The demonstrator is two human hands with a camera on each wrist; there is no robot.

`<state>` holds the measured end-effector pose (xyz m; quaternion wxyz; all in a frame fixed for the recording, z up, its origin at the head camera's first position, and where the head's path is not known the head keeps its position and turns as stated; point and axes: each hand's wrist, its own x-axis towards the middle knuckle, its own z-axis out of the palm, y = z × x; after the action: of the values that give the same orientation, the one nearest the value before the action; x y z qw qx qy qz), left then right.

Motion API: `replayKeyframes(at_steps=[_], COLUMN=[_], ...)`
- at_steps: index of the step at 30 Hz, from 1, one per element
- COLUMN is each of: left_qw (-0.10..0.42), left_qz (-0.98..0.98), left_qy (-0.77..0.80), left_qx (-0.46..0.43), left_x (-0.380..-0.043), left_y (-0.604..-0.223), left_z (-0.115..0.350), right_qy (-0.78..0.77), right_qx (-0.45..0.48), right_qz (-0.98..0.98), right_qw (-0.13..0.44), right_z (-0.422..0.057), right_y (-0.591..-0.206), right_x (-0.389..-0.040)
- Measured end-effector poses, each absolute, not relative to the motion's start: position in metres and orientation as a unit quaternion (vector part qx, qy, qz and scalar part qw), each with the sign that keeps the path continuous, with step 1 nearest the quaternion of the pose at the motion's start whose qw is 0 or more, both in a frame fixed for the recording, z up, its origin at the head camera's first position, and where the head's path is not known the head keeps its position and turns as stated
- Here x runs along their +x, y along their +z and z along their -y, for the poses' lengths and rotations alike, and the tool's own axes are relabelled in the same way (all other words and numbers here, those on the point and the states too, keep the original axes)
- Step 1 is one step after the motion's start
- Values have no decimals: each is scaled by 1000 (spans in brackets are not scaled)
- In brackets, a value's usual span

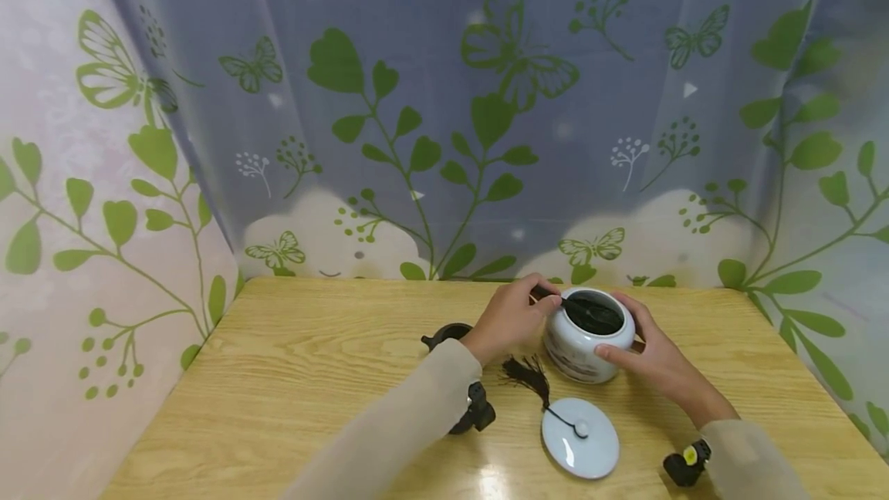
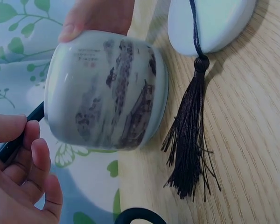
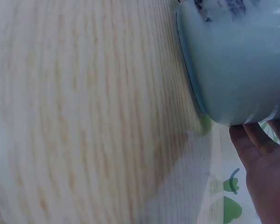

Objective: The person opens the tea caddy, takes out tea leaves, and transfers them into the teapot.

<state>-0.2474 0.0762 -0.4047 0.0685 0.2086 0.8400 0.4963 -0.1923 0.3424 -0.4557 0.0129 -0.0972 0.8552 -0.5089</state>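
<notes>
Near the far edge of the wooden surface (image 1: 333, 353), the white jar (image 1: 579, 357) could tip or skid if the black stick (image 2: 35, 113) pressed hard on its mouth while the right grip (image 1: 656, 363), curled round its smooth side, slackened. It is squat, round and glossy, with greyish-purple scenery and a dark inside. The left grip (image 1: 510, 320) pinches the stick; just beside lie the lid (image 1: 590, 457) and its tassel (image 1: 529, 376).
</notes>
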Motion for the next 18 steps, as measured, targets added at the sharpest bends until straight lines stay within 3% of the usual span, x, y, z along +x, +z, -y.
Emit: replayKeyframes(at_steps=[18], left_qw=[73], left_qz=[-807], left_qy=[537], left_qx=[235], left_x=[-258], left_y=[-409], left_z=[-46], right_qy=[-503], right_qx=[-94], right_qz=[-859], right_qw=[10], right_z=[-343], right_y=[-457], right_x=[-194])
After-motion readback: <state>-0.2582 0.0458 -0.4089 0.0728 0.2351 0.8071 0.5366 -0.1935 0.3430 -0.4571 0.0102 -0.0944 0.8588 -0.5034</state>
